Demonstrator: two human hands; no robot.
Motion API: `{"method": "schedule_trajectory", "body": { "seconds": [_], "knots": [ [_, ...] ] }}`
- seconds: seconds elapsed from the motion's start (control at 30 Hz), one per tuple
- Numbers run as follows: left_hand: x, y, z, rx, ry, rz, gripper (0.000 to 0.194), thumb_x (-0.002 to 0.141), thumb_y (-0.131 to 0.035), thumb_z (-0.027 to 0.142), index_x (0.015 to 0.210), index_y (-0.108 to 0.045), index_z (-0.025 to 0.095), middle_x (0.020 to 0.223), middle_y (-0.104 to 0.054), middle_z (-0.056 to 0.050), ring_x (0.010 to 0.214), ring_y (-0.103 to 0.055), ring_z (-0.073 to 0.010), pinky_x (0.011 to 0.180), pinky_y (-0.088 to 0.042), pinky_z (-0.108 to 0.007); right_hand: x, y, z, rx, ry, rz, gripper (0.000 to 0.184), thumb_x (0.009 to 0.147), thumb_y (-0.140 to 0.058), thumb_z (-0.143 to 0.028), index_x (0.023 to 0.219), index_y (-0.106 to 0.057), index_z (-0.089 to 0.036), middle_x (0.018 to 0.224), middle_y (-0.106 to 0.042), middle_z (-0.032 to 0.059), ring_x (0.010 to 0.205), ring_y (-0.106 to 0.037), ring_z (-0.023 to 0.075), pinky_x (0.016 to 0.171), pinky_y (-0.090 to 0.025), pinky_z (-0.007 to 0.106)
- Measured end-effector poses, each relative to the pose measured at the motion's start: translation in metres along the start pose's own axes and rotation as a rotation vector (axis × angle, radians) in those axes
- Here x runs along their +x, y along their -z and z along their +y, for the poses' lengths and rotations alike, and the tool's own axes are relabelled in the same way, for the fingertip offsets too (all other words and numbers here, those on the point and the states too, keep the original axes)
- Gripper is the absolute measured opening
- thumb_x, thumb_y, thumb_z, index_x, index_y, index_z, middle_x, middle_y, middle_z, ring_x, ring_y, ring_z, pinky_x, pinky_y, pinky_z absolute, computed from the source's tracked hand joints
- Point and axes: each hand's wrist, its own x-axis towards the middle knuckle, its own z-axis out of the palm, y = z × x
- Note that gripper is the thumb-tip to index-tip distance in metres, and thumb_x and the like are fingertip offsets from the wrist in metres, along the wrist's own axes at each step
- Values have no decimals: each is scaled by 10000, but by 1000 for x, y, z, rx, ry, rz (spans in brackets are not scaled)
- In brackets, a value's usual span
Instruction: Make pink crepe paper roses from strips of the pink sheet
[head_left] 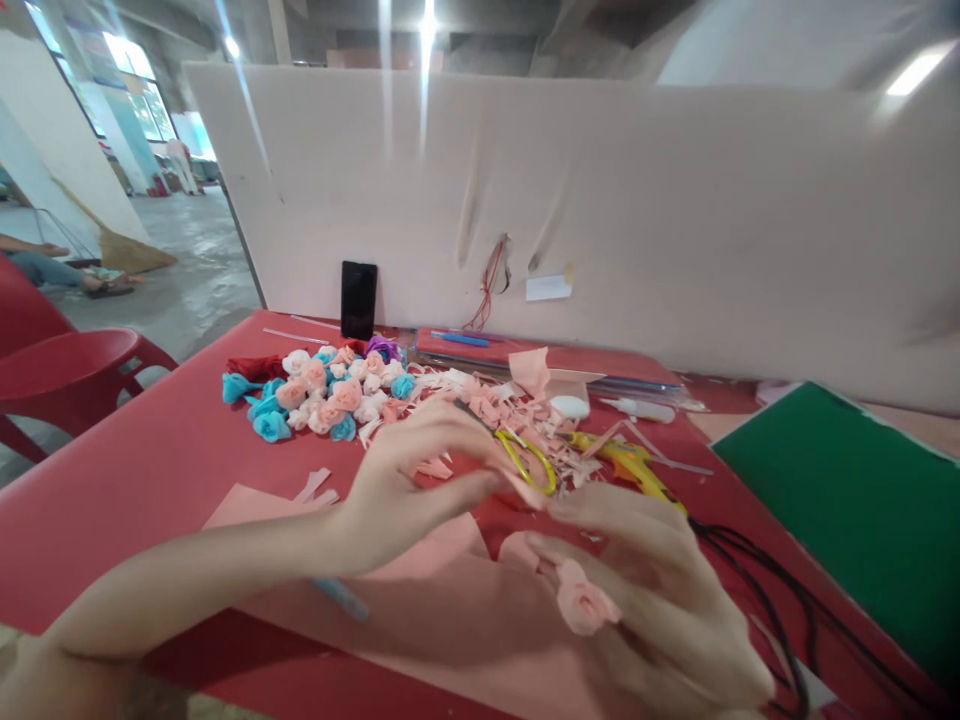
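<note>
My left hand (420, 480) reaches in from the left, its thumb and fingertips pinched on a small piece of pink paper (531, 493). My right hand (660, 590) is slightly smeared by motion. Between its fingers sits a pink paper rose (585, 602), and its fingertips meet the near end of the pinched paper. Just beyond both hands, yellow-handled scissors (551, 475) lie on a heap of pink paper scraps (495, 405). Under the hands is a large sheet of pink paper (450, 620), with a blue pen-like stick (341, 598) on it.
A yellow glue gun (634, 465) with black cables lies right of the scraps. Finished paper roses (322, 390) are piled back left. A phone (359, 299) leans on the white partition (360, 180). A green board (847, 510) covers the right side; a red chair (67, 360) stands left.
</note>
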Motion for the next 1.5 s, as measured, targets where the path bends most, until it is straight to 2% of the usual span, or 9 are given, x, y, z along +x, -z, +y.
{"method": "schedule_trajectory", "body": {
  "seconds": [0.07,0.13,0.37,0.53,0.7,0.9,1.03,1.37,1.5],
  "knots": [
    [3,1,3,-36,85,44,55,787,-630,148,762,-671,174,746,-669,-23,744,-570,-121,719,-479,-266,4,-1,-2,21,55,7,376,690,-561,-40,957,-665,-283,806,-623,34,747,-579,199,621,-492,345],
    [4,1,6,-79,133,18,82,785,-631,144,771,-695,193,755,-676,-13,741,-564,-117,712,-484,-256,8,-2,-5,76,21,-24,395,698,-524,-13,961,-650,-280,764,-587,28,738,-549,198,626,-474,350],
    [1,-4,17,-270,341,-80,165,755,-642,98,847,-735,199,737,-584,0,660,-544,-73,596,-496,-174,9,-9,-4,132,9,-45,256,746,-495,-10,781,-619,-231,751,-534,30,713,-506,172,569,-444,313],
    [1,-2,18,-210,324,-165,178,761,-628,69,881,-730,151,698,-578,-1,696,-534,-74,722,-484,-184,4,-13,-2,128,-43,-32,230,768,-501,-25,818,-616,-218,783,-548,30,727,-496,170,599,-436,321],
    [-1,-2,17,-151,275,-215,172,790,-605,102,913,-718,146,685,-545,3,715,-518,-86,704,-467,-198,6,-15,-1,157,-82,-43,222,784,-489,-21,687,-549,-211,747,-534,22,717,-483,167,590,-427,312],
    [-1,-4,18,-59,217,-206,154,787,-599,96,870,-726,118,687,-516,-4,675,-491,-93,701,-455,-235,6,-18,0,126,-89,14,176,807,-519,-91,683,-547,-212,752,-551,29,691,-521,166,570,-438,309],
    [-2,-4,18,-32,202,-210,157,776,-606,82,873,-727,104,699,-524,-15,696,-491,-107,713,-442,-255,5,-17,-4,123,-137,24,207,779,-517,-46,638,-523,-197,753,-573,18,693,-533,147,581,-443,289],
    [-3,-6,14,-227,345,-155,224,758,-621,72,873,-741,223,700,-524,-3,707,-481,-101,727,-461,-237,15,-16,-14,142,-244,18,204,809,-553,-96,701,-634,-249,705,-647,4,610,-538,143,541,-456,280],
    [-2,-6,15,-272,409,-131,236,737,-632,57,841,-746,236,694,-524,1,713,-491,-101,703,-482,-238,13,-18,-16,168,-432,68,197,806,-578,-173,941,-639,-303,750,-655,-8,645,-600,162,568,-502,286]
  ]
}}
